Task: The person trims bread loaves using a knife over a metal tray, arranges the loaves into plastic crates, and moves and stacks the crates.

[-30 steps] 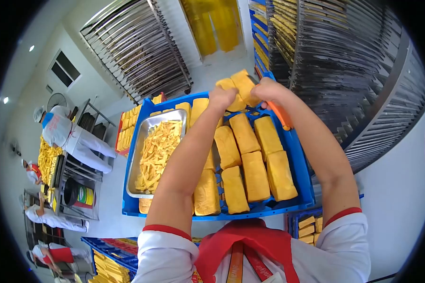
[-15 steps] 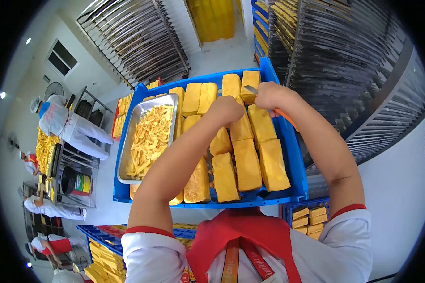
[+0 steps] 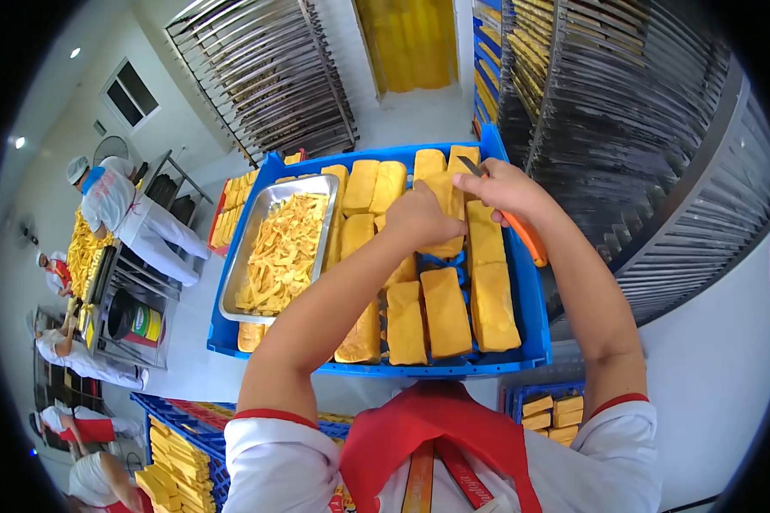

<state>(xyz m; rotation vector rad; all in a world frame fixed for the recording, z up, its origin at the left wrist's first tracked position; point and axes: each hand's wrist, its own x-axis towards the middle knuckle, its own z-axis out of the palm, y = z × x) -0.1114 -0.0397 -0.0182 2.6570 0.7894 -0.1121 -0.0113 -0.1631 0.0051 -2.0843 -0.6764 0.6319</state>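
My left hand (image 3: 425, 220) grips a golden bread loaf (image 3: 443, 244), which is tilted up among the others in a blue crate (image 3: 376, 370). My right hand (image 3: 506, 190) is closed around a knife with an orange handle (image 3: 526, 238). Its short blade (image 3: 470, 167) points up and left, near the loaf's far end. Rows of similar loaves (image 3: 494, 306) fill the crate around both hands. At the crate's left side, a metal tray (image 3: 327, 250) holds a heap of thin yellow-brown crust trimmings (image 3: 284, 252).
Tall metal racks (image 3: 633, 111) stand to the right, and another rack (image 3: 265, 73) is at the back. More crates of loaves (image 3: 553, 410) sit below on both sides. On the left, several people in white work near a table (image 3: 103, 286) piled with yellow pieces.
My left hand has raised and tilted the loaf from its row, exposing blue crate beneath. My right hand has turned, so more of the orange handle shows. The whole view has shifted slightly.
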